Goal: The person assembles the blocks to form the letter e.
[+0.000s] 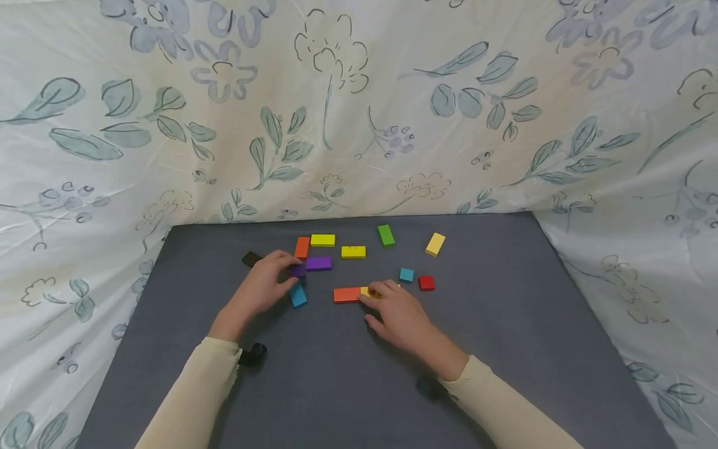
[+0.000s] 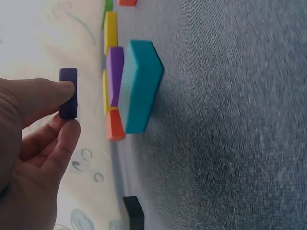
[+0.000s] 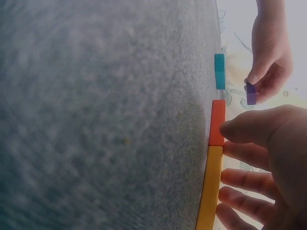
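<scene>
My left hand point(image 1: 262, 287) pinches a small dark purple block point(image 2: 68, 93) between thumb and fingers, held above the table in the left wrist view. A blue block point(image 2: 141, 88) lies below and beside that hand. My right hand point(image 1: 399, 317) is over a row made of an orange-red block point(image 1: 346, 295) and a yellow-orange block point(image 3: 211, 187), set end to end. In the right wrist view its thumb is at the orange-red block and its extended fingers lie along the yellow-orange one. The hand covers much of the row in the head view.
Behind the hands lie another purple block point(image 1: 319, 264), an orange block point(image 1: 302, 247), yellow blocks point(image 1: 323, 241) point(image 1: 353, 252) and a green block point(image 1: 386, 235). Rightward are blue point(image 1: 406, 275), red point(image 1: 427, 283) and pale yellow point(image 1: 435, 244) blocks. A black block point(image 1: 250, 259) is left. Floral cloth point(image 1: 359, 181) borders the table.
</scene>
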`<move>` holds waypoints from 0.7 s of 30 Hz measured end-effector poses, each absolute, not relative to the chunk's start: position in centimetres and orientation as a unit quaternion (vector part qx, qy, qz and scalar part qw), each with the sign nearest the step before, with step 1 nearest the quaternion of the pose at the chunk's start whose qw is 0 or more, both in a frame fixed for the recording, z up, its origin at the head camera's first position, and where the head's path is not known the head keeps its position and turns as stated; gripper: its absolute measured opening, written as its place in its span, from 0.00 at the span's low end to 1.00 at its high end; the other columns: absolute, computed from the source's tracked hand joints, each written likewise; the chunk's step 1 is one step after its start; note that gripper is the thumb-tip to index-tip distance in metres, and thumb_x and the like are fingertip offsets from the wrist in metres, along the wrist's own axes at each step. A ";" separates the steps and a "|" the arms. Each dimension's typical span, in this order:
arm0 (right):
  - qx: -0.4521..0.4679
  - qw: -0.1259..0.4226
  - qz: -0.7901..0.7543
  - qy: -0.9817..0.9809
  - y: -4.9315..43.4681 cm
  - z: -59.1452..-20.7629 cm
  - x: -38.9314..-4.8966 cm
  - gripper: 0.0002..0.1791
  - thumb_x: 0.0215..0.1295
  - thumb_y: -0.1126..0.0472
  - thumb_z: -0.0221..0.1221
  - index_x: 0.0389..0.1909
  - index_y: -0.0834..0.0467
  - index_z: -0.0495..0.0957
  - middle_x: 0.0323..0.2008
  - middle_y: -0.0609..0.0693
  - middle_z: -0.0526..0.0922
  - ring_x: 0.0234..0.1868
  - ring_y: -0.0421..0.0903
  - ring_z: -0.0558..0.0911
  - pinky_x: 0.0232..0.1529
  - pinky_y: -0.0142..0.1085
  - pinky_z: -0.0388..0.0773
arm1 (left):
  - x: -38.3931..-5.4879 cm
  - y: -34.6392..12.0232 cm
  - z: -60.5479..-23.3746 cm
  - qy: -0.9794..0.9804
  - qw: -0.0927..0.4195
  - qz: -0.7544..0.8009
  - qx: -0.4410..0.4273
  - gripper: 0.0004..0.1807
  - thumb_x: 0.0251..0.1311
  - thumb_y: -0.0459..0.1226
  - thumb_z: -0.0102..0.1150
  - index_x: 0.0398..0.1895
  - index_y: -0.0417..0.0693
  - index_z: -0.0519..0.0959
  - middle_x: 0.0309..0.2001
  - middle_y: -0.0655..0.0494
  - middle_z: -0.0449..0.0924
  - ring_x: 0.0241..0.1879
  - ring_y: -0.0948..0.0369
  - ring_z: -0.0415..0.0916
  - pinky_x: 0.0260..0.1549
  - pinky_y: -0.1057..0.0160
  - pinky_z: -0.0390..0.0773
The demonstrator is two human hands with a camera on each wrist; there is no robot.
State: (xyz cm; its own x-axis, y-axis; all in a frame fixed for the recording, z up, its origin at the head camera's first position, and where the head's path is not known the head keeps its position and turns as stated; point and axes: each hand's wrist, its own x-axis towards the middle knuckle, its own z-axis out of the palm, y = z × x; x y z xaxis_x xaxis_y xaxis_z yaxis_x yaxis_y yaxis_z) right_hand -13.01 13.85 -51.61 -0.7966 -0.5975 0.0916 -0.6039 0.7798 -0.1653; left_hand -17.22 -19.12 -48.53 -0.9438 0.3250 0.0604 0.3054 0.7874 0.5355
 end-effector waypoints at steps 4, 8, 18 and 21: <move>0.319 0.019 0.093 -0.943 13.9 -51.7 -13.0 0.28 0.71 0.50 0.73 0.70 0.49 0.84 0.64 0.52 0.80 0.64 0.51 0.75 0.64 0.45 0.79 | -17.0 -18.6 -48.5 0.945 0.022 0.279 0.167 0.21 0.68 0.33 0.74 0.63 0.41 0.85 0.60 0.44 0.80 0.53 0.49 0.81 0.57 0.43 0.82; 0.320 0.022 0.094 -0.942 13.9 -51.6 -13.0 0.28 0.71 0.51 0.73 0.70 0.50 0.84 0.64 0.52 0.80 0.63 0.51 0.75 0.64 0.45 0.79 | -16.7 -18.2 -48.6 0.945 0.024 0.278 0.172 0.21 0.68 0.33 0.74 0.62 0.42 0.85 0.59 0.46 0.81 0.51 0.51 0.81 0.56 0.45 0.83; 0.318 0.023 0.092 -0.943 13.9 -51.8 -12.9 0.27 0.71 0.51 0.72 0.70 0.50 0.84 0.64 0.52 0.80 0.64 0.51 0.75 0.64 0.45 0.79 | -16.0 -17.1 -49.0 0.942 0.032 0.280 0.184 0.21 0.68 0.34 0.75 0.63 0.42 0.84 0.58 0.47 0.81 0.50 0.52 0.82 0.54 0.46 0.84; 0.317 0.022 0.091 -0.944 13.9 -51.9 -12.9 0.28 0.71 0.51 0.72 0.70 0.49 0.84 0.63 0.52 0.80 0.64 0.51 0.75 0.64 0.45 0.79 | -15.9 -16.7 -49.4 0.940 0.031 0.281 0.190 0.21 0.67 0.33 0.76 0.62 0.43 0.85 0.57 0.48 0.81 0.49 0.53 0.82 0.54 0.47 0.84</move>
